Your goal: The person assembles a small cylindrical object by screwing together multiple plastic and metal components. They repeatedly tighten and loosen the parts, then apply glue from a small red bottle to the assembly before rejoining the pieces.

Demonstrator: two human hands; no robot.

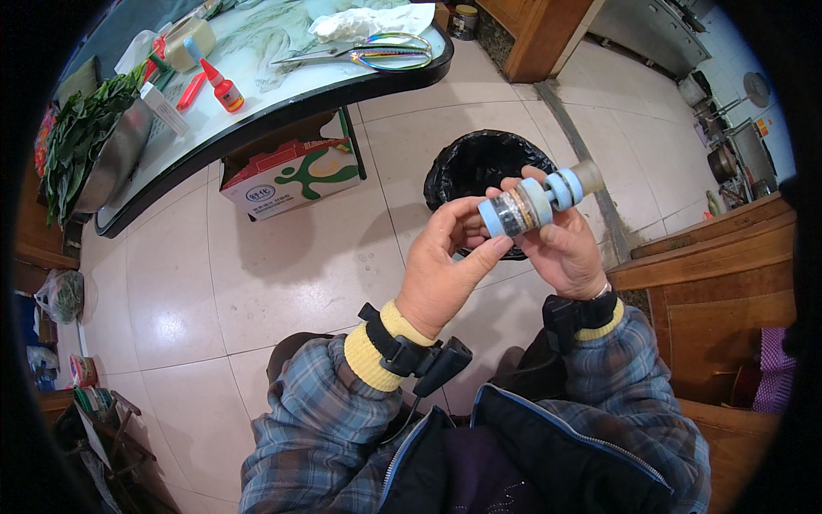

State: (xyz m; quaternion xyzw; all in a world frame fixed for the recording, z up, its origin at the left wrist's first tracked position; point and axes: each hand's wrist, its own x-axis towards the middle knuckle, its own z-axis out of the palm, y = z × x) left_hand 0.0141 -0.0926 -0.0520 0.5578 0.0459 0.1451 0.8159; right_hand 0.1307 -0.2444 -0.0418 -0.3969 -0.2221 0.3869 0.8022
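Note:
Both my hands hold a faucet water filter, a clear cylinder with light blue end caps, layered dark and tan granules inside, and a greyish rubber-like sleeve at its far right end. My left hand grips the blue cap at the near left end, thumb along its lower side. My right hand supports it from below and behind near the middle, with fingertips showing above it. The filter is tilted, its sleeve end up to the right. Beneath and beyond it stands a bin with a black bag.
A marble-topped table at the upper left bears scissors, a small red bottle, crumpled white tissue and a metal bowl of leafy greens. Under it sits a cardboard box. Wooden furniture stands at the right.

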